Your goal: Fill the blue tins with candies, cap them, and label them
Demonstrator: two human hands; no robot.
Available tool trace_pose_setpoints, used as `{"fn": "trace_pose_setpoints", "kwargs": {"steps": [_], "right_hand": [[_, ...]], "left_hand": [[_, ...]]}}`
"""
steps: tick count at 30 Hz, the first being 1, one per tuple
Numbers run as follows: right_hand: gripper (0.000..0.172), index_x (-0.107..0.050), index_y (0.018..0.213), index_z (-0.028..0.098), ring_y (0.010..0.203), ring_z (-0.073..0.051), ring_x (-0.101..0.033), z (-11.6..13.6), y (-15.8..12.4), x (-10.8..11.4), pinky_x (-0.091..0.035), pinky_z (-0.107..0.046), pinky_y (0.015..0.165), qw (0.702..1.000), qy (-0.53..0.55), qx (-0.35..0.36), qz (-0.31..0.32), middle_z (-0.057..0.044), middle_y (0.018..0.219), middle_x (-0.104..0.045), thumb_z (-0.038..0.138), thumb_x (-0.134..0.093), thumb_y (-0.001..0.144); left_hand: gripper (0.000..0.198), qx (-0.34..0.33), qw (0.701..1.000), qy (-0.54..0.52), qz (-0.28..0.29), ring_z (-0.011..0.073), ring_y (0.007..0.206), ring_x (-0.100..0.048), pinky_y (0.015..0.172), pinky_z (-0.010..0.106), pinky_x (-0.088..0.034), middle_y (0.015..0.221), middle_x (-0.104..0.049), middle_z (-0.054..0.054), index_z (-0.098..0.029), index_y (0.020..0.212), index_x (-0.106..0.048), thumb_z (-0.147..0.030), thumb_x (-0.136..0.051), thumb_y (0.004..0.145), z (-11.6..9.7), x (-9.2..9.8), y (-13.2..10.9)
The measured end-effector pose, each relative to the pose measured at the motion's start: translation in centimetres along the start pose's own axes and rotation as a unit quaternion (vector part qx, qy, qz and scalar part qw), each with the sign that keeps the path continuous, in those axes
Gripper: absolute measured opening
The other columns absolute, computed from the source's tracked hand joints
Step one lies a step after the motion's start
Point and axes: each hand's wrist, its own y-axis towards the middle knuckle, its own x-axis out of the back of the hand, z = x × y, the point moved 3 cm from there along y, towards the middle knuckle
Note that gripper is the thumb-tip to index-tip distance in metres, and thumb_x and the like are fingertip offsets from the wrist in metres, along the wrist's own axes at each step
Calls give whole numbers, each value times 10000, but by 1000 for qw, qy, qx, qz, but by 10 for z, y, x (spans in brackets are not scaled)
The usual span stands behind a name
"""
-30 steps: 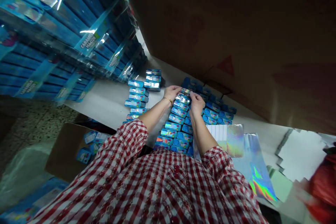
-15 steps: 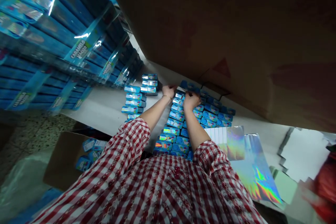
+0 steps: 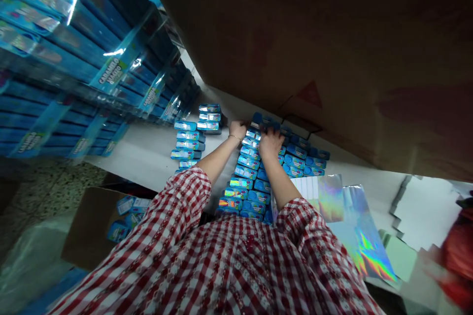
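Rows of small blue packets (image 3: 246, 172) with shiny, colourful ends stand packed together on the white table. My left hand (image 3: 238, 130), a thin bracelet at its wrist, rests against the left side of the far end of these rows. Its fingers reach out toward the back and are partly hidden in shadow. Over the packets beside it lies my right hand (image 3: 271, 144), palm down, with its fingers spread across their tops. To the left, a smaller group of matching packets (image 3: 190, 145) stands apart in short stacks.
Plastic-wrapped blue bundles (image 3: 111, 71) tower at the left. A large cardboard box (image 3: 295, 34) overhangs the far side and right. Shiny holographic sheets (image 3: 365, 236) lie at the right. Below left, an open carton (image 3: 84, 231) holds more blue packets. The white table (image 3: 144, 157) shows between.
My right hand has gone from bent fingers at the packets' far end to fingers spread flat over them. My left hand stays almost in place.
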Motion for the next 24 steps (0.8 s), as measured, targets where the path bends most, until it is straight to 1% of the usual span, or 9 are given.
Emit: {"fn": "trace_pose_setpoints", "kwargs": {"steps": [3,5,6,10,12,14,18,21,24], "right_hand": [[465,-596,1220,277,1034,-291,-443,-17,-8,12,-300,-434,839,1000,-13,26,-12,-131,1161,-550,132,-404,821],[471,-606,1207,280,1038,-276,-452,-49,-20,26,-317,-419,848,998,21,-1,-57,-110,1178,-547,127,-394,815],[479,-605,1208,271,1039,-263,-461,-70,-30,34,-332,-405,851,995,45,-11,-88,-104,1166,-553,120,-379,814],[446,-643,1140,234,1027,-218,-505,-163,-86,61,-388,-360,853,975,124,-3,-184,-92,1067,-587,130,-325,846],[394,-642,1138,238,1023,-219,-519,-198,-109,63,-398,-364,851,979,112,15,-171,-94,1084,-599,181,-352,877],[341,-640,1141,248,1027,-233,-521,-218,-122,56,-394,-385,856,990,63,45,-115,-98,1129,-606,231,-412,887],[299,-643,1131,248,1035,-246,-525,-232,-134,30,-392,-402,870,993,-23,117,-16,-103,1142,-627,253,-467,889],[305,-633,1132,224,1081,-226,-522,-239,-140,15,-408,-365,876,989,-16,145,-28,-102,1189,-613,208,-433,903],[265,-658,1028,212,1059,-213,-542,-243,-145,15,-425,-348,860,985,8,162,-57,-99,1165,-626,207,-422,909]], "left_hand": [[310,-83,992,91,7,213,985,-625,882,286,-458,1002,-703,99,-133,964,-720,-100,-497,752,-18,11,-19],[301,-154,981,121,5,211,997,-606,908,308,-445,1027,-686,105,-132,1007,-700,-176,-471,817,-33,7,-42],[303,-197,972,125,29,204,1001,-597,914,312,-439,1027,-680,99,-141,1021,-691,-216,-456,846,-41,-1,-58],[318,-308,903,195,229,214,996,-574,910,345,-419,1040,-666,81,-176,1035,-670,-381,-502,859,-63,-57,-138],[387,-321,861,267,291,253,1033,-548,895,377,-410,1075,-645,100,-175,1060,-656,-461,-534,829,-69,-87,-173],[368,-310,833,326,322,277,1063,-527,885,388,-402,1094,-626,118,-168,1029,-664,-449,-557,817,-72,-112,-194],[234,-261,827,369,334,267,1075,-523,873,369,-395,1076,-624,113,-166,934,-690,-317,-533,847,-72,-136,-203],[246,-247,837,365,325,257,1071,-525,863,358,-397,1062,-629,106,-169,933,-693,-323,-517,857,-70,-139,-201],[257,-252,835,367,322,252,1057,-528,861,354,-397,1050,-633,101,-172,919,-696,-332,-505,863,-70,-139,-200]]}}
